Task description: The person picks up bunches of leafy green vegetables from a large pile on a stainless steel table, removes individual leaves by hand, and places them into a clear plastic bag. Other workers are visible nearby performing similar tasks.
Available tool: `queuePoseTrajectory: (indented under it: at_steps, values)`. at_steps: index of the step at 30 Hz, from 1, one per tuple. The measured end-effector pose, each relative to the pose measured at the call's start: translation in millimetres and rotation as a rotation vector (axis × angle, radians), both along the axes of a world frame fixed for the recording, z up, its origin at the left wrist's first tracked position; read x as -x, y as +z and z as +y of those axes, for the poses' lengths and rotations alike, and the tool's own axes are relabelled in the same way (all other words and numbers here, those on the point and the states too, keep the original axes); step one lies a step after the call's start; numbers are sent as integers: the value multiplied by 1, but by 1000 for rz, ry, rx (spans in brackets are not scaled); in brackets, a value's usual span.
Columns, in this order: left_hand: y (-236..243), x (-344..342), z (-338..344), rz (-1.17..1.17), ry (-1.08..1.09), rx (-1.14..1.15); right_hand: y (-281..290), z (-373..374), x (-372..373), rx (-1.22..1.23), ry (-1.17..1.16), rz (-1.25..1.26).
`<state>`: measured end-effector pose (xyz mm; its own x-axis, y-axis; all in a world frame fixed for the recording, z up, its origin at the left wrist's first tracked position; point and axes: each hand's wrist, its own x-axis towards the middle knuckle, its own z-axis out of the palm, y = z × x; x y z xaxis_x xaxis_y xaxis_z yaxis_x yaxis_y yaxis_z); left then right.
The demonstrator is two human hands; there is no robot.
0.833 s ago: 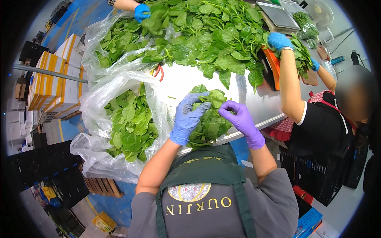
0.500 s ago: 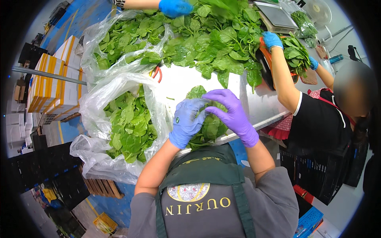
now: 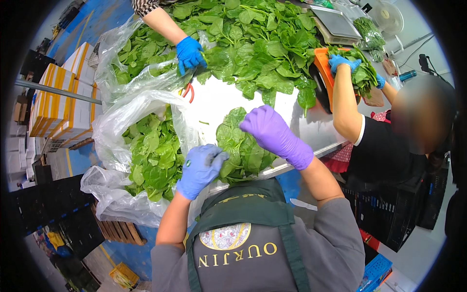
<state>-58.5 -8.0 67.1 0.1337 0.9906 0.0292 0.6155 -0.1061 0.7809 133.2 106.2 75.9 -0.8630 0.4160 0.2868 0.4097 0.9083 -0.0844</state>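
Observation:
My left hand (image 3: pixel 199 170), in a blue glove, has curled fingers at the left side of a small pile of spinach leaves (image 3: pixel 248 155) near the table edge; what they hold, if anything, is hidden. My right hand (image 3: pixel 272 136), in a purple glove, is closed over the pile's upper right, its fingertips turned down and their contents unclear. Left of the pile lies an open clear plastic bag (image 3: pixel 112 121) with loose spinach (image 3: pixel 151 165) inside. A large spread of spinach (image 3: pixel 253 58) covers the far part of the white table (image 3: pixel 209 97).
A co-worker's blue-gloved hand (image 3: pixel 189 53) reaches in from the top. At right, another person (image 3: pixel 379 155) holds leaves at an orange scale (image 3: pixel 323 73). Behind it are a steel scale (image 3: pixel 335 19) and a fan (image 3: pixel 389 17). Foam boxes (image 3: pixel 51 97) stand left.
My hands have separated: the left moved down and left, the right stayed high over the pile. The top co-worker's hand moved lower. The person at right shifted their hands on the leaves.

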Motion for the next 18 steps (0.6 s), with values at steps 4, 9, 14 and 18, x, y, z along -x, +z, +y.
queuePoseTrajectory:
  at_steps: [4, 9, 14, 18]
  values:
    - [-13, 3, -8, -210, 132, 27, 61, -16, 47, 34, 149, 772]
    - [-50, 3, -24, -38, 47, -2, 44, -52, 135, 253, 449, 650]
    - [-32, 14, -24, -69, 189, -10, 21, -23, 78, 452, 90, 432]
    - [-10, 4, -13, 139, 117, -106, -7, -27, 40, 519, 48, 219]
